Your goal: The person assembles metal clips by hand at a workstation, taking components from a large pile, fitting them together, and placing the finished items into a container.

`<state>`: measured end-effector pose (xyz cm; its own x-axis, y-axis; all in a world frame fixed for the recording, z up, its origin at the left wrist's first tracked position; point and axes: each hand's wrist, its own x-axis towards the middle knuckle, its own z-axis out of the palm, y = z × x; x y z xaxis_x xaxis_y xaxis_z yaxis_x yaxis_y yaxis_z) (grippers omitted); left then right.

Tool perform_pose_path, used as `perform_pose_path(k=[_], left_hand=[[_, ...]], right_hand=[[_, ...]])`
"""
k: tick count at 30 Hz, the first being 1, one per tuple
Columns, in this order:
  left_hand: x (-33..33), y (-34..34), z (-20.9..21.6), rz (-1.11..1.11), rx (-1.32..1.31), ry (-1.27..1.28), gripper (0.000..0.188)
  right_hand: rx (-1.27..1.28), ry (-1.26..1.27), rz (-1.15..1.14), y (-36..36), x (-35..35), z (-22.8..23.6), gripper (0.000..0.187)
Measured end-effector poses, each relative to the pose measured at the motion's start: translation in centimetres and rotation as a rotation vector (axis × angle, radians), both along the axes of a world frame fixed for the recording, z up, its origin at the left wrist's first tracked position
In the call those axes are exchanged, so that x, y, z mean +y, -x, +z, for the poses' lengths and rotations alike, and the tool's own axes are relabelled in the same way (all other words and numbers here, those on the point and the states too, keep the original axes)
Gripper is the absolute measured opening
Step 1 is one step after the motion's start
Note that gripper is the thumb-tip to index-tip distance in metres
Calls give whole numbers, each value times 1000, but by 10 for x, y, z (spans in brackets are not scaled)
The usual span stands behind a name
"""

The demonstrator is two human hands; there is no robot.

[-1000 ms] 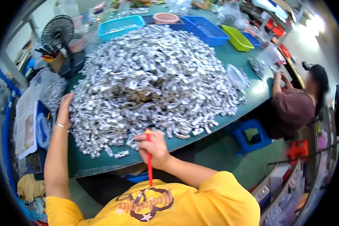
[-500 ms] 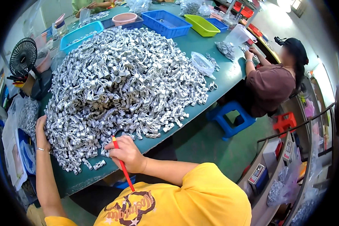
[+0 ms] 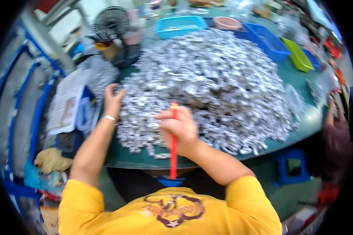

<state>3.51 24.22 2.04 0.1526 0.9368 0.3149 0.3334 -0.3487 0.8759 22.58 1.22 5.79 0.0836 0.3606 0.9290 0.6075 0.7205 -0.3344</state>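
A large heap of small silvery-grey looped metal pieces [image 3: 223, 78] covers much of the green table. At the heap's left edge is my left hand [image 3: 113, 102], thumb and fingers apart and curved, with no piece plainly visible in it. My right hand [image 3: 180, 127] is over the heap's near side, closed around a long, thin red pen-like stick [image 3: 173, 156]. The stick stands out above and below the fist, its orange-tinted end toward the heap. Motion blur hides whether the right fingertips also touch a metal piece.
Beyond the heap stand a turquoise tray [image 3: 180, 27], a pink basin [image 3: 227, 23], a blue tray [image 3: 268, 43] and a green tray [image 3: 298, 55]. A black fan [image 3: 111, 23] is at back left. A co-worker's arm [image 3: 331, 111] and a blue stool [image 3: 292, 166] are at right.
The view has swung left, so the heap and both hands appear further right. The left hand's fingers now curve with a gap at the thumb. The right hand still grips the red stick.
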Motion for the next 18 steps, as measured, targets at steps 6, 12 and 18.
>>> perform_pose_path(k=[6, 12, 18], left_hand=[[-28, 6, 23, -40, -45, -143, 47], [-43, -11, 43, -205, -145, -351, 53], [-70, -40, 67, -375, 81, -482, 51]], right_hand=[[50, 79, 69, 18, -1, -2, 25], [23, 125, 45, 14, 0, -5, 24], [15, 145, -26, 8, 10, -12, 26]])
